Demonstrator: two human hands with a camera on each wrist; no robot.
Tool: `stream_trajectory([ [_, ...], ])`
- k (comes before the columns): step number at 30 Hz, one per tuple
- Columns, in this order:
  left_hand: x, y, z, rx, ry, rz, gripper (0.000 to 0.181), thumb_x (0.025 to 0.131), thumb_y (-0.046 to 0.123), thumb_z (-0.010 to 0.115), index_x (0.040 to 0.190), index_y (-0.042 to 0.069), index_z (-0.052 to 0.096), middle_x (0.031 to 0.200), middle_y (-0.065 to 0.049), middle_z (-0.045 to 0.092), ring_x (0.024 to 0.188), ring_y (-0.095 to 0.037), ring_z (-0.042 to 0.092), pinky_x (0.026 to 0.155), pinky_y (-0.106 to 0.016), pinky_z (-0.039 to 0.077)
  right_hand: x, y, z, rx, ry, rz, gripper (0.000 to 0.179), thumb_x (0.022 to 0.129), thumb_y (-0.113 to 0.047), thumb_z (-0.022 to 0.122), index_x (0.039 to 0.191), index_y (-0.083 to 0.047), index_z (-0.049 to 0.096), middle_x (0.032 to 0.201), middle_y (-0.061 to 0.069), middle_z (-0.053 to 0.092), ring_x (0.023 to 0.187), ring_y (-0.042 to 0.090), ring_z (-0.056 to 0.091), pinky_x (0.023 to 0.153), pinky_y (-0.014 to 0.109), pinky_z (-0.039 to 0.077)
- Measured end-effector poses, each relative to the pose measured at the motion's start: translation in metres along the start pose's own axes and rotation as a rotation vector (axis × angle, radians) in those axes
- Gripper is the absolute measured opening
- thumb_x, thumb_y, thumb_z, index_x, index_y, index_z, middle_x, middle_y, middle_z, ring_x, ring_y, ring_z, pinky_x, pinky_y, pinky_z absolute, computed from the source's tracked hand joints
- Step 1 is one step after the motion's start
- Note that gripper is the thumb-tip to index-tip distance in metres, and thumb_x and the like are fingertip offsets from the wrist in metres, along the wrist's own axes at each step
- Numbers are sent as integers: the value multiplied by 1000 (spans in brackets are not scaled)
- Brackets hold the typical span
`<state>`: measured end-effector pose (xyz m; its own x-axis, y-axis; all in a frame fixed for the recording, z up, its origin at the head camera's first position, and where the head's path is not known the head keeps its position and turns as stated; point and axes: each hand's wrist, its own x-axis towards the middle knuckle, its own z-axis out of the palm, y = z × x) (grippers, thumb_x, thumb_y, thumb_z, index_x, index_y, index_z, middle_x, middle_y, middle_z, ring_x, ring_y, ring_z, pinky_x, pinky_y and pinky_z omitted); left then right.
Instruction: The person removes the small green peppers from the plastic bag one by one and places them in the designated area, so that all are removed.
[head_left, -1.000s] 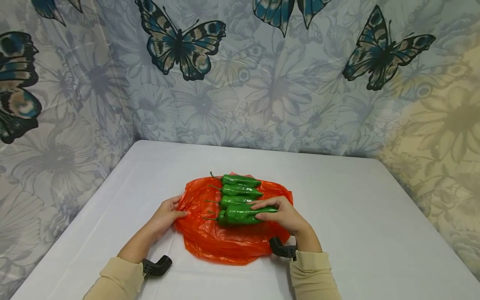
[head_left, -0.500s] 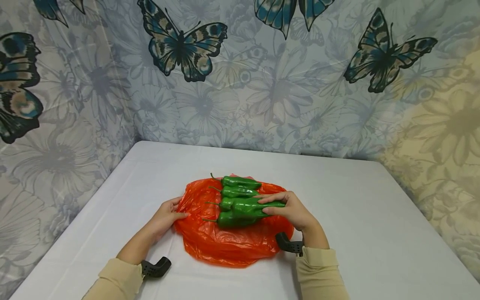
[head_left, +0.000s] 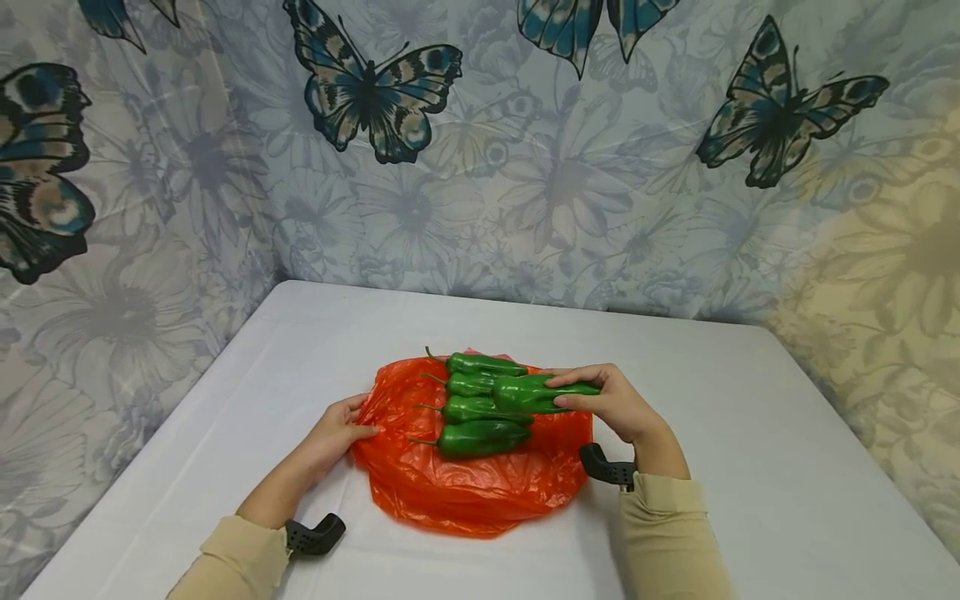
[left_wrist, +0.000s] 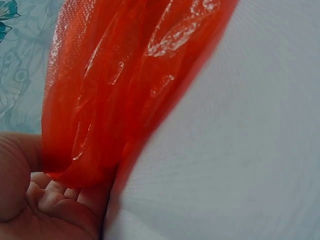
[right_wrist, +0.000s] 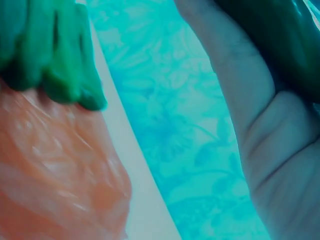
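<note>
Held green pepper point(head_left: 525, 392): above the red bag, mid-table, in right hand point(head_left: 618, 402). Grip there is narrow, thumb and fingers round the tapered end, broad end toward the table's left edge.

Under and beside it, four more green peppers point(head_left: 483, 438) lie in a row on top of the red plastic bag point(head_left: 457, 496), stems toward the left edge; the held one partly hides the middle two. Bag lies spread and crumpled; whether anything is inside, can't tell.

Left hand point(head_left: 337, 433) pinches the bag's left edge, thumb over, fingers under.

White table point(head_left: 757, 467) runs back to a straight far edge; bag sits well short of it, roughly midway between left and right edges. Beyond the far and side edges: pale floral backdrop point(head_left: 547, 233) with dark-and-blue butterflies point(head_left: 367, 98), yellowish at right. Tan sleeves point(head_left: 678, 533), black wrist devices point(head_left: 315, 535).
</note>
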<state>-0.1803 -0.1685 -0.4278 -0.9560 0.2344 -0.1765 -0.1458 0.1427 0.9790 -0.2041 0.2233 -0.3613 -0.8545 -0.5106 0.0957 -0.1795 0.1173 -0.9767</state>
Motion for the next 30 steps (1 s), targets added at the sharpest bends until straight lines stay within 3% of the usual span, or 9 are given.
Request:
stream_trajectory([
  [8, 0, 0, 1, -6, 10, -11, 61, 88, -2, 52, 142, -10, 25, 140, -30, 39, 99, -12, 61, 81, -23, 54, 0, -3, -36, 51, 18, -29, 30, 85, 4, 59, 108, -11, 71, 118, -12, 64, 114, 3, 56, 85, 20, 51],
  [22, 1, -3, 2, -45, -6, 19, 64, 87, -4, 52, 142, -11, 22, 139, -32, 39, 92, -8, 63, 77, -21, 54, -1, -10, -102, 139, 73, -12, 36, 88, 11, 51, 107, -12, 71, 116, -12, 65, 103, 4, 60, 81, 17, 52],
  [30, 1, -4, 0, -40, -2, 10, 63, 87, -3, 52, 142, -10, 23, 137, -32, 42, 88, -8, 64, 76, -22, 55, 0, -7, -131, 217, 82, 70, 34, 89, 8, 51, 107, -12, 70, 115, -13, 65, 100, 4, 61, 81, 19, 53],
])
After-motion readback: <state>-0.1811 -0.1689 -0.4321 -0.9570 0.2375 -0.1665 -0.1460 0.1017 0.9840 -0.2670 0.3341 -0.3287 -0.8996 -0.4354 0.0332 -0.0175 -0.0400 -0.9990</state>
